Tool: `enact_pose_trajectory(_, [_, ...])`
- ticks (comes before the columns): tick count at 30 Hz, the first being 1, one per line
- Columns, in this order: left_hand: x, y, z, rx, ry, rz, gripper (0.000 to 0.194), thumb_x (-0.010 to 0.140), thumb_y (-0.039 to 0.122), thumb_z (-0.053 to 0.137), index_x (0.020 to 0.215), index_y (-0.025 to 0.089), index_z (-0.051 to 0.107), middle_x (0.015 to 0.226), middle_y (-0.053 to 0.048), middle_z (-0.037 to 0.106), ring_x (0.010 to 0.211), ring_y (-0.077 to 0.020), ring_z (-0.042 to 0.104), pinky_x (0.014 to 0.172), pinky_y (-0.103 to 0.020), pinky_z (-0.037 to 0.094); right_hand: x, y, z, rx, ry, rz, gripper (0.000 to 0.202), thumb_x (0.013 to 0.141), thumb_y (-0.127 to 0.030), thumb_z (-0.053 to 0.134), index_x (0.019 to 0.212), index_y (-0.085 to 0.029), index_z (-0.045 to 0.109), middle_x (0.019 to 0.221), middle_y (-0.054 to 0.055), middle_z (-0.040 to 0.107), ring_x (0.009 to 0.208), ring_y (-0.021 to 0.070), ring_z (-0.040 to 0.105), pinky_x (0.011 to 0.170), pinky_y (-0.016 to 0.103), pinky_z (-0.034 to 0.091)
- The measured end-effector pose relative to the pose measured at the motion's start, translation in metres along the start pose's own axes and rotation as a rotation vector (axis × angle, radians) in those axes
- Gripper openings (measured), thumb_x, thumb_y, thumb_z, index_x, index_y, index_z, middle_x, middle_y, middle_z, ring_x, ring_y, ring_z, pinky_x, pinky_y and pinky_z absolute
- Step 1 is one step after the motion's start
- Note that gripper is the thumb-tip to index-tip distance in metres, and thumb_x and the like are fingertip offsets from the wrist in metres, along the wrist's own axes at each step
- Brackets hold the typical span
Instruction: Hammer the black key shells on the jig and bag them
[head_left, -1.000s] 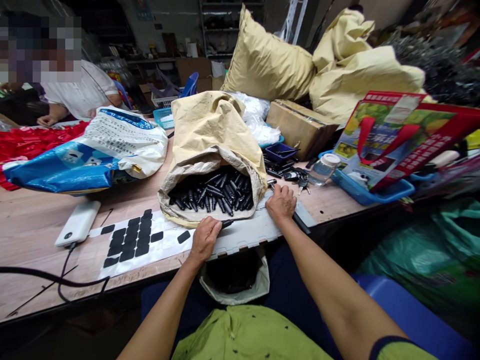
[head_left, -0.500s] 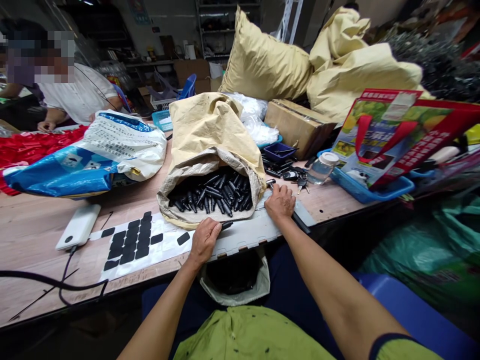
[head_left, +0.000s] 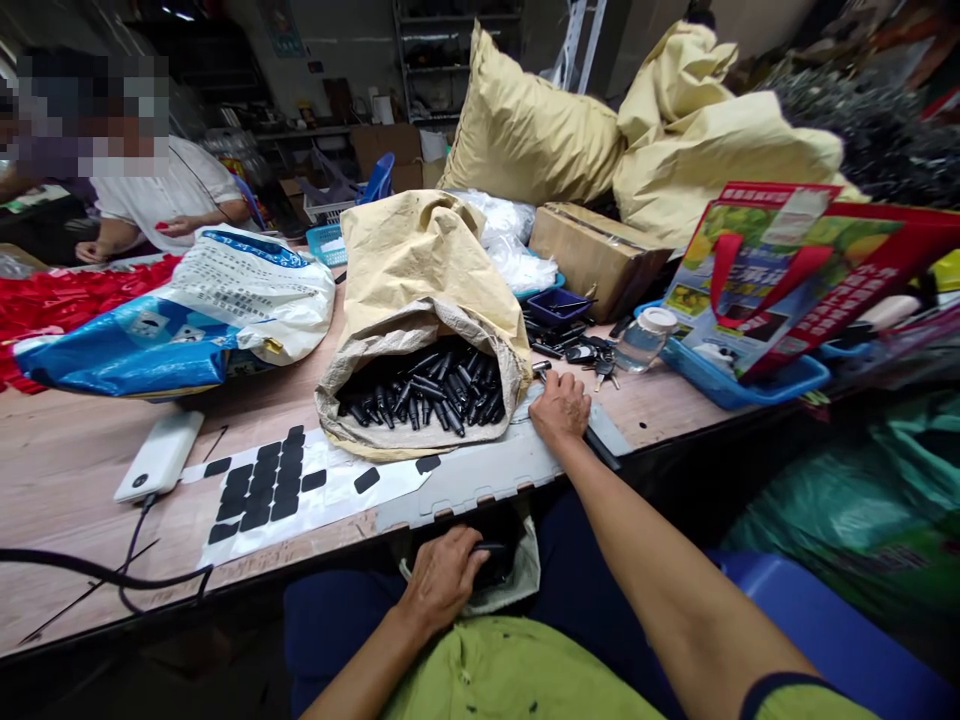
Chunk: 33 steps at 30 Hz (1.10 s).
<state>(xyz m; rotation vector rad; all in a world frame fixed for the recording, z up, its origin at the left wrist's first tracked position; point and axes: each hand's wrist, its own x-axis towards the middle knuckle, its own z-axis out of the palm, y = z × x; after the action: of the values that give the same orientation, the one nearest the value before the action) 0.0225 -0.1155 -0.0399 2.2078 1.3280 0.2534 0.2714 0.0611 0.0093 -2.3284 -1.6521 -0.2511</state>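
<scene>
Below the table edge, my left hand [head_left: 444,572] is closed on a black piece [head_left: 491,547], over the mouth of a lower sack [head_left: 525,572] at my lap. My right hand [head_left: 561,408] rests on the grey board [head_left: 480,486] at the table edge, its fingers curled round the end of a dark tool, mostly hidden; a black handle [head_left: 601,450] sticks out beside the wrist. Between and behind my hands lies an open beige sack [head_left: 435,250], with many black pointed parts [head_left: 442,385] in its mouth.
Left on the table are a white power bank [head_left: 159,455], a sheet of black stickers [head_left: 274,480] and a blue-white bag [head_left: 187,320]. Keys [head_left: 604,370], a jar [head_left: 645,338] and a blue tray [head_left: 750,385] stand right. A person in white [head_left: 161,185] sits back left.
My left hand has moved down and right, from the board's edge to over the lower sack, with the black piece. My right hand has stayed put. The person's hand now holds something red.
</scene>
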Motion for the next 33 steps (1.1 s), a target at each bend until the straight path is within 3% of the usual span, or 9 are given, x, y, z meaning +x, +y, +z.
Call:
enact_pose_trajectory(3, [-0.001, -0.006, 0.0, -0.011, -0.028, -0.12, 0.028, 0.096, 0.03, 0.055, 0.122, 0.027, 0.065, 0.101, -0.008, 0.073, 0.093, -0.0259, 0.071, 0.079, -0.035, 0.051, 0.0, 0.0, 0.0, 0.0, 0.003, 0.0, 0.033, 0.093, -0.021, 0.048, 0.124, -0.014, 0.057, 0.117, 0.017, 0.055, 0.109, 0.0319, 0.047, 0.084, 0.04, 0.037])
enact_pose_trajectory(6, [0.001, 0.006, -0.022, -0.097, -0.026, 0.017, 0.03, 0.094, 0.028, 0.058, 0.123, 0.029, 0.064, 0.109, -0.006, 0.071, 0.097, -0.0226, 0.07, 0.082, -0.031, 0.051, 0.0, 0.0, 0.001, -0.001, 0.005, 0.008, 0.032, 0.095, -0.021, 0.046, 0.125, -0.015, 0.057, 0.117, 0.017, 0.055, 0.109, 0.0313, 0.048, 0.084, 0.04, 0.037])
enact_pose_trajectory(9, [0.02, 0.02, -0.055, -0.163, 0.156, 0.112, 0.022, 0.096, 0.03, 0.053, 0.112, 0.025, 0.067, 0.097, -0.005, 0.07, 0.09, -0.0191, 0.067, 0.081, -0.029, 0.05, 0.0, 0.0, 0.001, 0.004, 0.006, 0.006, 0.034, 0.095, -0.021, 0.046, 0.127, -0.015, 0.056, 0.117, 0.017, 0.055, 0.108, 0.0313, 0.048, 0.084, 0.04, 0.036])
enact_pose_trajectory(13, [0.074, 0.021, -0.097, -0.166, 0.488, -0.139, 0.019, 0.092, 0.037, 0.058, 0.096, 0.021, 0.068, 0.081, -0.003, 0.068, 0.074, -0.0176, 0.062, 0.073, -0.029, 0.047, 0.001, 0.0, 0.001, 0.006, 0.007, 0.006, 0.034, 0.094, -0.021, 0.047, 0.127, -0.015, 0.056, 0.117, 0.017, 0.055, 0.108, 0.0316, 0.048, 0.084, 0.04, 0.037])
enact_pose_trajectory(16, [0.113, 0.017, -0.115, -0.09, 0.467, -0.391, 0.021, 0.084, 0.042, 0.064, 0.08, 0.021, 0.064, 0.074, -0.003, 0.067, 0.075, -0.0215, 0.064, 0.069, -0.03, 0.044, 0.001, 0.001, 0.001, 0.001, 0.01, 0.006, 0.034, 0.094, -0.021, 0.047, 0.127, -0.015, 0.056, 0.117, 0.016, 0.055, 0.109, 0.0315, 0.048, 0.084, 0.04, 0.037])
enact_pose_trajectory(19, [0.134, 0.018, -0.119, 0.035, 0.408, -0.545, 0.023, 0.077, 0.044, 0.067, 0.085, 0.023, 0.063, 0.081, -0.007, 0.071, 0.081, -0.0283, 0.067, 0.067, -0.033, 0.043, 0.001, 0.001, 0.002, -0.007, 0.008, 0.003, 0.034, 0.094, -0.022, 0.047, 0.126, -0.015, 0.056, 0.117, 0.016, 0.055, 0.108, 0.0311, 0.047, 0.084, 0.04, 0.038])
enact_pose_trajectory(23, [0.136, 0.018, -0.115, 0.077, 0.379, -0.603, 0.028, 0.075, 0.044, 0.067, 0.093, 0.024, 0.063, 0.085, -0.01, 0.074, 0.083, -0.0325, 0.069, 0.066, -0.034, 0.042, 0.001, 0.001, 0.002, -0.009, 0.012, -0.001, 0.033, 0.095, -0.021, 0.046, 0.125, -0.015, 0.056, 0.116, 0.016, 0.055, 0.107, 0.0308, 0.048, 0.085, 0.04, 0.038])
enact_pose_trajectory(29, [0.114, 0.0, -0.113, -0.006, 0.427, -0.518, 0.016, 0.072, 0.033, 0.069, 0.083, 0.023, 0.062, 0.075, -0.004, 0.071, 0.078, -0.0264, 0.066, 0.067, -0.032, 0.041, 0.001, 0.001, 0.002, -0.003, 0.001, 0.003, 0.033, 0.095, -0.021, 0.046, 0.126, -0.014, 0.056, 0.117, 0.017, 0.055, 0.109, 0.0314, 0.048, 0.086, 0.041, 0.038])
enact_pose_trajectory(33, [0.091, -0.012, -0.108, -0.106, 0.5, -0.31, 0.013, 0.076, 0.025, 0.068, 0.088, 0.022, 0.064, 0.08, -0.001, 0.07, 0.076, -0.0194, 0.064, 0.071, -0.028, 0.044, 0.001, 0.001, 0.002, -0.002, 0.013, 0.006, 0.031, 0.094, -0.021, 0.046, 0.123, -0.015, 0.057, 0.116, 0.016, 0.056, 0.109, 0.0316, 0.049, 0.084, 0.04, 0.039])
